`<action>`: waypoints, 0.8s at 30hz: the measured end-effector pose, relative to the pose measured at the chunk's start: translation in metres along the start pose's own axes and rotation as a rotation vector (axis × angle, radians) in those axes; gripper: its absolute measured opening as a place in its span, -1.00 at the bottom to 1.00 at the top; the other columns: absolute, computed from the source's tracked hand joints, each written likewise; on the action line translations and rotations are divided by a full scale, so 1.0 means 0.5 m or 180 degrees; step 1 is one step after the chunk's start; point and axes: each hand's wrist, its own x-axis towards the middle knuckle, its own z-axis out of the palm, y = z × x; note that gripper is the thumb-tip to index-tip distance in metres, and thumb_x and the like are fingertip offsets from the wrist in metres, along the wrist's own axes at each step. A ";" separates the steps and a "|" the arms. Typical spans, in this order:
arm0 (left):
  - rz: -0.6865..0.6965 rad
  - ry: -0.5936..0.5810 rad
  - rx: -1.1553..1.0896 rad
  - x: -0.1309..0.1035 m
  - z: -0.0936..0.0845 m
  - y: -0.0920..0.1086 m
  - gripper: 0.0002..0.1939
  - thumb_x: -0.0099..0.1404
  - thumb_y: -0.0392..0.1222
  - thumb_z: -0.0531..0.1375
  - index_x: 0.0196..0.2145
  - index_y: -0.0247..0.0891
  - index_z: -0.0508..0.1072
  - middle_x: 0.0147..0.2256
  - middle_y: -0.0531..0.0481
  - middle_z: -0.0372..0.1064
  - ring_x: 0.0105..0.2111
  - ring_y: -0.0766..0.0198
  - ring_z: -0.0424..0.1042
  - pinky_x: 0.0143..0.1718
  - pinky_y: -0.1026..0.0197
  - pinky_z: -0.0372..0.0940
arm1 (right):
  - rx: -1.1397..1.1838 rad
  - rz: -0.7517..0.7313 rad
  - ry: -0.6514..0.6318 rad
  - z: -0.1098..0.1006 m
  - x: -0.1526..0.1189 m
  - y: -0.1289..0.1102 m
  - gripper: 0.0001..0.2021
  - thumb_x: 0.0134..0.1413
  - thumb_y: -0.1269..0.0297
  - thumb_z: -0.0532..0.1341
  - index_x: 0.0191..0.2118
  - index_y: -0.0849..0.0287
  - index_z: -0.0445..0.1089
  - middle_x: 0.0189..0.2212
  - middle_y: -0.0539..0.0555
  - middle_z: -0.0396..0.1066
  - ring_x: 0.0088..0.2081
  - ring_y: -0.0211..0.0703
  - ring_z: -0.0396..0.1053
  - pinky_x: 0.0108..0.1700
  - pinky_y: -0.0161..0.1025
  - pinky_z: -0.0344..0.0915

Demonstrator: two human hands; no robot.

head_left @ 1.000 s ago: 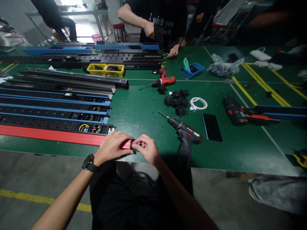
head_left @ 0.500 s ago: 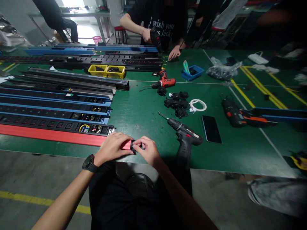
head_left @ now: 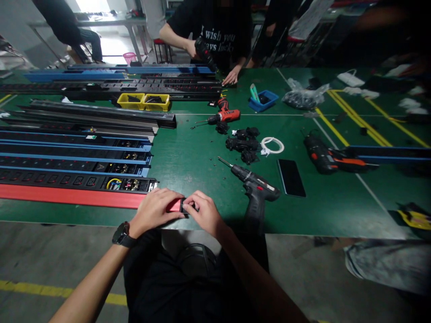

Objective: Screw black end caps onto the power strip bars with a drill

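A long red metal profile (head_left: pixel 84 197) lies along the table's near edge, its right end under my hands. My left hand (head_left: pixel 156 208) is wrapped over the profile near that end, thumb on the near side and fingers on the far side. A black end cap (head_left: pixel 183 206) sits at the profile's right end. My right hand (head_left: pixel 204 213) pinches at this cap with thumb and forefinger; the fingers partly hide it. Just behind the profile lies a black socket strip (head_left: pixel 67 180) with exposed wiring at its right end.
A black cordless drill (head_left: pixel 257 190) and a phone (head_left: pixel 291 177) lie right of my hands. Farther back are black cable bundles (head_left: pixel 242 142), a red drill (head_left: pixel 225 115), yellow bins (head_left: pixel 156 102) and a blue bin (head_left: pixel 264 102). Across the table a person holds a drill (head_left: pixel 204 53).
The view has shifted slightly, so the table's things sit a little farther left. My hands keep their places at the profile's end. The person opposite has moved a hand and drill slightly.
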 end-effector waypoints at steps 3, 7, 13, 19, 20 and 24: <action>0.0017 -0.0013 0.0021 0.000 -0.001 0.001 -0.41 0.35 0.35 0.23 0.13 -0.09 0.46 -0.05 -0.03 0.55 -0.07 0.09 0.47 -0.13 0.07 0.18 | -0.0075 -0.0132 -0.0018 -0.002 0.000 -0.001 -0.93 0.30 0.31 0.30 -0.21 0.11 0.56 -0.25 0.05 0.47 -0.24 -0.15 0.39 -0.19 -0.23 0.29; 0.0010 0.0007 -0.0006 0.001 -0.002 0.002 -0.41 0.35 0.36 0.22 0.13 -0.09 0.45 -0.07 -0.04 0.56 -0.09 0.08 0.48 -0.15 0.07 0.19 | -0.0043 -0.0083 0.0045 0.002 0.002 -0.001 -0.88 0.31 0.32 0.29 -0.18 0.08 0.61 -0.27 0.05 0.50 -0.27 -0.16 0.40 -0.21 -0.22 0.31; 0.0003 0.0017 0.0006 0.001 0.000 0.001 -0.42 0.35 0.35 0.23 0.13 -0.08 0.46 -0.05 -0.05 0.55 -0.08 0.07 0.48 -0.11 0.07 0.22 | -0.0083 -0.0058 0.0272 -0.033 -0.028 -0.014 -0.78 0.30 0.30 0.25 -0.06 0.11 0.64 -0.30 0.10 0.52 -0.33 -0.12 0.40 -0.24 -0.19 0.33; 0.0035 0.0122 0.0098 -0.002 0.011 -0.010 -0.43 0.34 0.35 0.24 0.10 -0.09 0.47 -0.10 -0.07 0.55 -0.13 0.07 0.48 -0.14 0.07 0.22 | -0.0554 0.1541 0.2179 -0.193 -0.156 0.038 -0.68 0.27 0.07 0.20 -0.10 0.18 0.58 -0.39 0.11 0.51 -0.42 -0.09 0.38 -0.31 -0.18 0.31; 0.0033 0.0135 0.0098 -0.002 0.013 -0.011 -0.43 0.34 0.35 0.24 0.10 -0.08 0.47 -0.11 -0.07 0.55 -0.13 0.07 0.48 -0.14 0.07 0.22 | -0.0613 0.1852 0.2438 -0.221 -0.176 0.054 -0.64 0.25 0.03 0.20 -0.10 0.20 0.56 -0.42 0.10 0.50 -0.43 -0.09 0.38 -0.32 -0.18 0.31; 0.0014 0.0120 0.0075 -0.003 0.014 -0.011 -0.44 0.34 0.33 0.25 0.11 -0.07 0.46 -0.08 -0.06 0.55 -0.11 0.07 0.48 -0.11 0.06 0.24 | -0.0501 0.2816 0.2150 -0.290 -0.209 0.113 -0.37 0.09 -0.14 0.31 0.12 0.24 0.43 -0.46 0.06 0.52 -0.43 -0.03 0.45 -0.30 -0.15 0.35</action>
